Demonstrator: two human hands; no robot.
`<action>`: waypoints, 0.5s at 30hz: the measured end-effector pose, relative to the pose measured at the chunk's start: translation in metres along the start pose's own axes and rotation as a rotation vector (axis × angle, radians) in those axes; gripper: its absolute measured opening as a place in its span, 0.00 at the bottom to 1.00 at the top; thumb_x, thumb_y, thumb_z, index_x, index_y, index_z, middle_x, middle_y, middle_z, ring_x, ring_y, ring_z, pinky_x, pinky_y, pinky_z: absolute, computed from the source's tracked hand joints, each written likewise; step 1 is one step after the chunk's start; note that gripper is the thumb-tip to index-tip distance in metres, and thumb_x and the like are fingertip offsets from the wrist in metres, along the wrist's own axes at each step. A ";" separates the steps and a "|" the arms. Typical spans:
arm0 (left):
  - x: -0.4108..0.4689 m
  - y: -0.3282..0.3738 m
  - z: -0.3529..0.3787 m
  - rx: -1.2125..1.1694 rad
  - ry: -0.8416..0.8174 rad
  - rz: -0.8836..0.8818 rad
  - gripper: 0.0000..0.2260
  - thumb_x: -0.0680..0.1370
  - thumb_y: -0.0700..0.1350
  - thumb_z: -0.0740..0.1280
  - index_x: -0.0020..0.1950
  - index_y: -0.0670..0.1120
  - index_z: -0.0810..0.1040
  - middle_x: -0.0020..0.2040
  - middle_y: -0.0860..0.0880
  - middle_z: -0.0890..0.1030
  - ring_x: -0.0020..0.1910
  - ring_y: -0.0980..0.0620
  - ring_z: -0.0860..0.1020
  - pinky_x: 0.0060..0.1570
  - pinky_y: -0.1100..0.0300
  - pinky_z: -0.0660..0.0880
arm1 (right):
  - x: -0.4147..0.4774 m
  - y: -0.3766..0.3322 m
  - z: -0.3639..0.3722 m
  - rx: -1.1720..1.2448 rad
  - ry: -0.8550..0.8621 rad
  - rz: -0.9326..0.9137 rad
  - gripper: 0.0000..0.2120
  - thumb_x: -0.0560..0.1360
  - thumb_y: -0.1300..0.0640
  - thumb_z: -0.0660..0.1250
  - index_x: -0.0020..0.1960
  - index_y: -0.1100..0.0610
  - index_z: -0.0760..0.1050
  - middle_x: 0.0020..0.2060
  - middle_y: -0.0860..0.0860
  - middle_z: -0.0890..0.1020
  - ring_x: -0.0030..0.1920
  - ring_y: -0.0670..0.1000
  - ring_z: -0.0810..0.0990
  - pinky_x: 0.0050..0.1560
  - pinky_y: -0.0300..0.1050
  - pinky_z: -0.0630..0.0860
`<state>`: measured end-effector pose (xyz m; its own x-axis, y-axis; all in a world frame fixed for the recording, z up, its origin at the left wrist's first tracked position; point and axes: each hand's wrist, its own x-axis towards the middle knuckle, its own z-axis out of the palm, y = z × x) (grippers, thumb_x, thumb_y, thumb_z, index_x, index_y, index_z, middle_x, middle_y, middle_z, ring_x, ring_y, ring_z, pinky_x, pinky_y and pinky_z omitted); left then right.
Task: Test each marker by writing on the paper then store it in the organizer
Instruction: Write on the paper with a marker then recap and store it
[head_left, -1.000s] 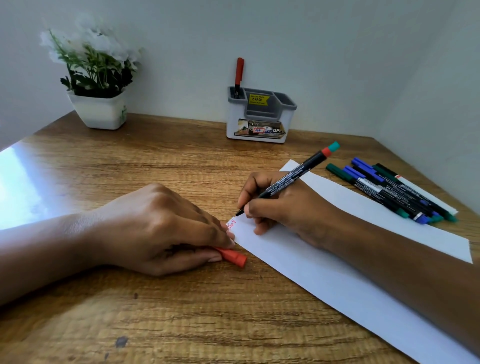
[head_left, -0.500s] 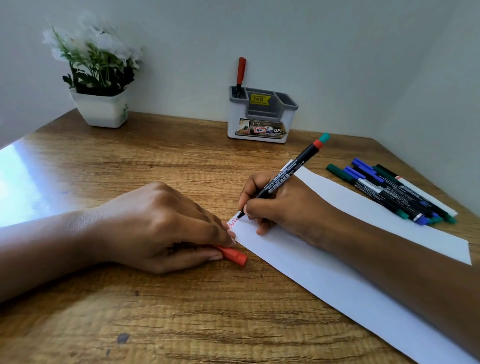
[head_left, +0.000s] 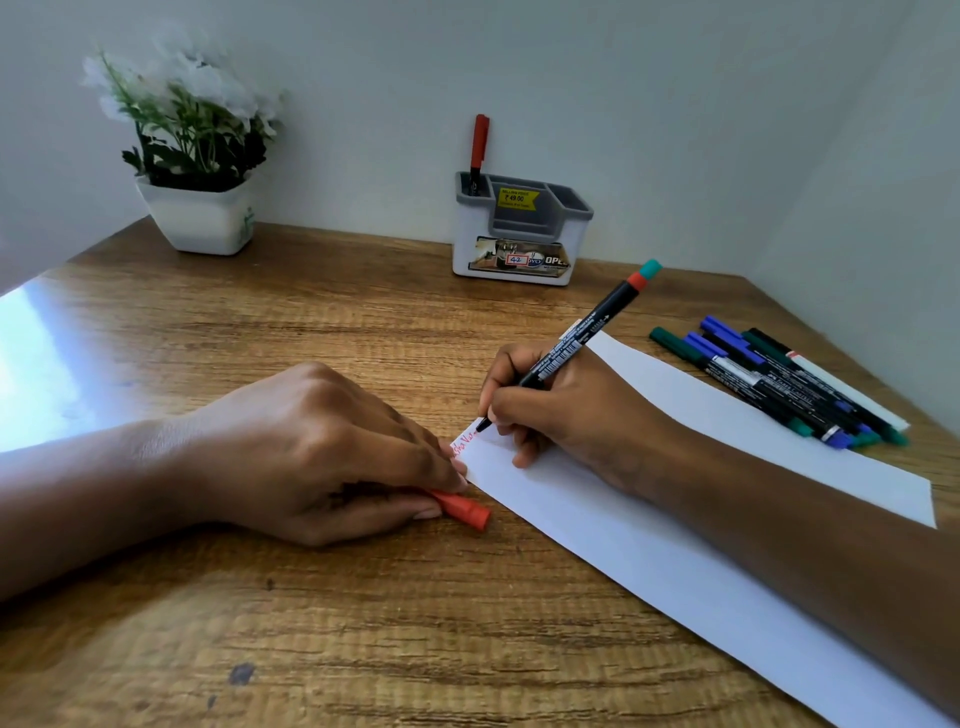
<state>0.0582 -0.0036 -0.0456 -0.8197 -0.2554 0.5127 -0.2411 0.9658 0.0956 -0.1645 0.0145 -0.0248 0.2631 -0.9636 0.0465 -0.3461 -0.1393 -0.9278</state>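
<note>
My right hand (head_left: 566, 410) grips a black marker (head_left: 576, 343) with a red and teal end, its tip on the near left corner of the white paper (head_left: 675, 525), where red writing shows. My left hand (head_left: 311, 452) rests on the table beside the paper's edge and holds a red cap (head_left: 465, 512) between thumb and fingers. A white and grey organizer (head_left: 519, 234) stands at the back wall with one red-capped marker (head_left: 478, 148) upright in its left slot. Several capped markers (head_left: 779, 384), blue, green and black, lie on the paper's far right end.
A white pot with white flowers (head_left: 195, 156) stands at the back left of the wooden table (head_left: 363, 649). Walls close in at the back and right. Bright glare covers the table's left edge.
The marker's tip has moved a little to the right along the paper's corner, and the red writing has grown longer. My left hand has stayed put with the cap.
</note>
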 end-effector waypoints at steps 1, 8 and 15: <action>0.001 0.001 0.000 -0.001 0.006 0.006 0.24 0.81 0.59 0.50 0.45 0.48 0.82 0.37 0.52 0.85 0.33 0.52 0.84 0.26 0.52 0.80 | 0.000 0.000 0.000 0.007 -0.003 -0.001 0.02 0.71 0.69 0.65 0.40 0.65 0.76 0.28 0.53 0.75 0.27 0.44 0.73 0.26 0.37 0.74; 0.005 0.006 -0.002 -0.004 0.036 0.041 0.20 0.81 0.58 0.51 0.46 0.50 0.78 0.37 0.52 0.85 0.33 0.53 0.83 0.24 0.53 0.79 | 0.000 -0.002 0.000 0.000 -0.014 0.008 0.02 0.71 0.69 0.65 0.40 0.64 0.76 0.28 0.52 0.75 0.27 0.44 0.73 0.26 0.37 0.74; 0.001 0.003 -0.001 -0.011 -0.001 -0.015 0.24 0.80 0.59 0.51 0.44 0.48 0.83 0.38 0.52 0.85 0.34 0.53 0.84 0.27 0.52 0.81 | 0.001 -0.001 0.002 -0.045 0.021 0.004 0.02 0.71 0.66 0.66 0.40 0.63 0.76 0.27 0.51 0.76 0.27 0.44 0.74 0.27 0.38 0.74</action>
<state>0.0571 -0.0013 -0.0437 -0.8163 -0.2703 0.5105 -0.2479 0.9622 0.1129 -0.1621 0.0144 -0.0249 0.2429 -0.9687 0.0507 -0.3875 -0.1448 -0.9104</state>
